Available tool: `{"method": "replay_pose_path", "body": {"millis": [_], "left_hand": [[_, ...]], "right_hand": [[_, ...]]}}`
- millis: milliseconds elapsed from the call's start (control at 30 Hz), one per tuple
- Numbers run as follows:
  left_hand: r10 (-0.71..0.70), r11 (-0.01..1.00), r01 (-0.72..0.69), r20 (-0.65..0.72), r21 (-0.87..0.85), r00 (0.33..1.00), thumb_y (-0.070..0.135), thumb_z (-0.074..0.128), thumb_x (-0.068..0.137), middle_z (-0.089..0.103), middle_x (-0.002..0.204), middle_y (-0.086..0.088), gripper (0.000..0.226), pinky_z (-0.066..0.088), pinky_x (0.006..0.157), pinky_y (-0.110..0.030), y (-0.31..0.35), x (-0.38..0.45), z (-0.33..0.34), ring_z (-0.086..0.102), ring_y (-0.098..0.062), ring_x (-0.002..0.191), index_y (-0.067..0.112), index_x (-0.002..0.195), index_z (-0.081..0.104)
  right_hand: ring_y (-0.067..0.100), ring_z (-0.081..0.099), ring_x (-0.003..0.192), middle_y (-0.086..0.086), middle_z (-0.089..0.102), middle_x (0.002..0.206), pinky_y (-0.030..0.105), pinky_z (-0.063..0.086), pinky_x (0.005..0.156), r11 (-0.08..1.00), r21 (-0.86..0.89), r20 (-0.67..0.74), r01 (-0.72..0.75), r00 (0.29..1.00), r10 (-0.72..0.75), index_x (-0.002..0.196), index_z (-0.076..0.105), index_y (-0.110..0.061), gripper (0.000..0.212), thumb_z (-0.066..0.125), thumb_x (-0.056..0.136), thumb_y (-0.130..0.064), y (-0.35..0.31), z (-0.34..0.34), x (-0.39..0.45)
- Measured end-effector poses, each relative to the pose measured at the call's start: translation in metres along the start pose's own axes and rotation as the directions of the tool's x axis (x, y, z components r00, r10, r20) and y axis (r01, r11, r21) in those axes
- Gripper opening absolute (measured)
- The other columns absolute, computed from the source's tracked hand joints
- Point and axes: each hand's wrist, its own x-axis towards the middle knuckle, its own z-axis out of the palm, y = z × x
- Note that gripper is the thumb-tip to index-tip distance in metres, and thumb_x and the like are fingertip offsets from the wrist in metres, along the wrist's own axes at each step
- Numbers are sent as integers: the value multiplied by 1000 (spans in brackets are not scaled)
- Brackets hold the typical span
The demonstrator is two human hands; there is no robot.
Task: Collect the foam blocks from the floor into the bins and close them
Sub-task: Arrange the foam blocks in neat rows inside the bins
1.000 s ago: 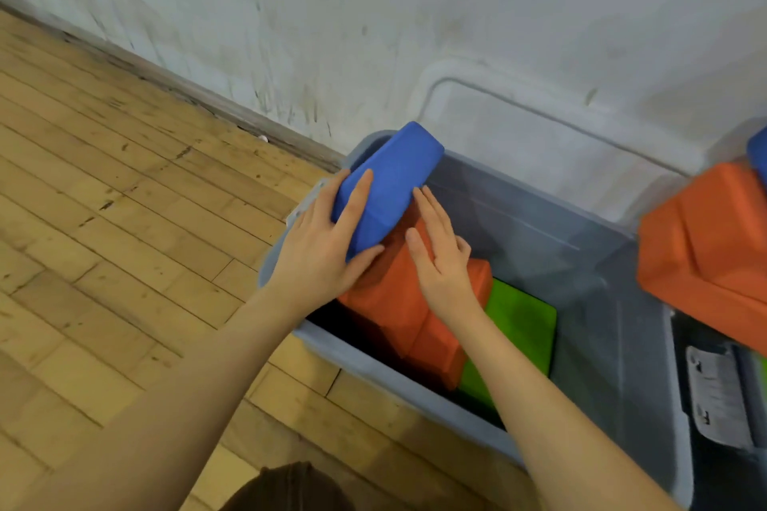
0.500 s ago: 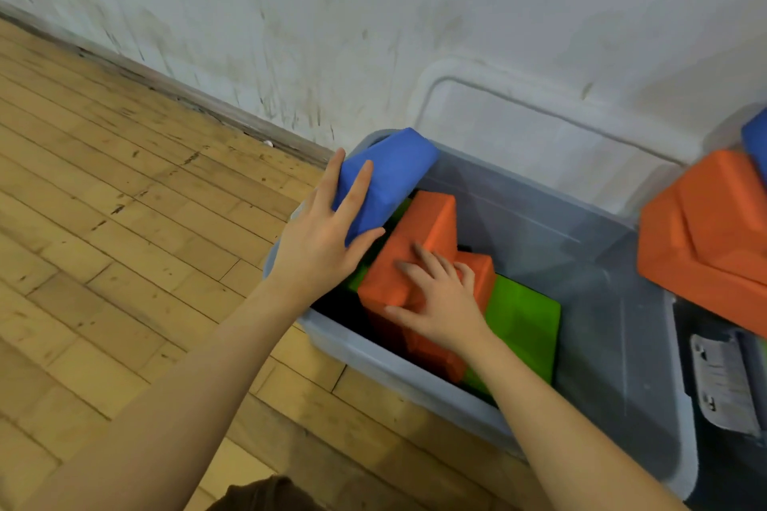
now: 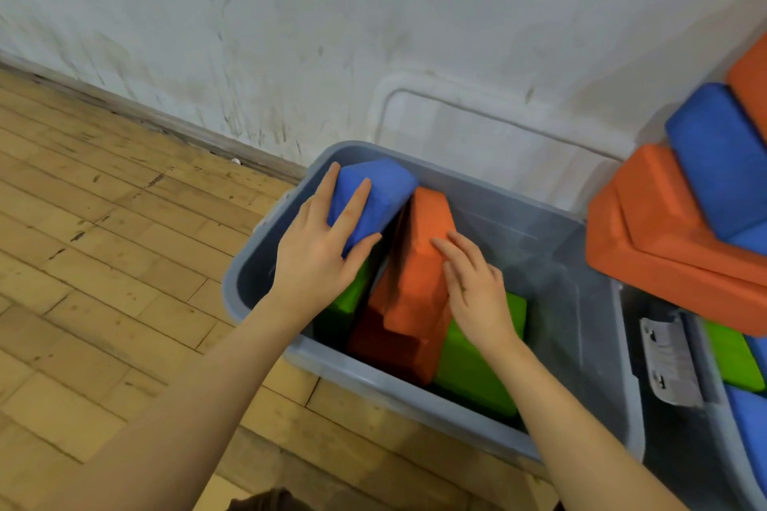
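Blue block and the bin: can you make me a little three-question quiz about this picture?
1. True or false: the left hand holds the blue block.
2. What colour is the block under the right hand? A) yellow B) orange C) purple
3. Fill in: the white lid leans against the ____.

Key: 1 true. 2 B, the orange block inside the grey bin. 3 wall.

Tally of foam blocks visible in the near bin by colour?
Blue: 1, the blue block gripped by the left hand.
Orange: 1, the orange block under the right hand.
Green: 2, the left green block and the right green block.
Total: 4 visible in the grey bin; any beneath are hidden.
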Motion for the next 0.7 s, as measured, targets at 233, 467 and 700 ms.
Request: {"method": "replay_pose_path", "body": {"millis": [233, 467, 700], "left_hand": [[-59, 998, 59, 49, -1, 997, 46, 50, 89, 31, 147, -24, 59, 52, 61, -36, 10, 1, 8, 51, -39, 109, 22, 141, 35], [-142, 988, 148, 94, -53, 985, 50, 49, 85, 21, 150, -13, 66, 54, 53, -40, 7, -3, 5, 52, -36, 110, 33, 145, 25], [-92, 994, 97, 125, -40, 988, 52, 48, 86, 23, 149, -14, 65, 52, 49, -36, 11, -6, 9, 54, -33, 103, 33, 144, 25]], "right_hand": [[24, 21, 142, 6, 16, 157, 47, 12, 115, 995, -76, 307, -57, 949, 78, 145, 31, -25, 74, 40, 85, -67, -18, 26, -6], [28, 45, 129, 8, 42, 145, 61, 24, 106, 997, -67, 48, -28, 998, 31, 133, 51, -22, 53, 22, 94, -43, -12, 21, 4], [25, 30, 138, 4, 10, 158, 58, 8, 111, 963, -264, 347, 58, 937, 39, 145, 26, -33, 73, 46, 81, -63, -13, 39, -3]]}}
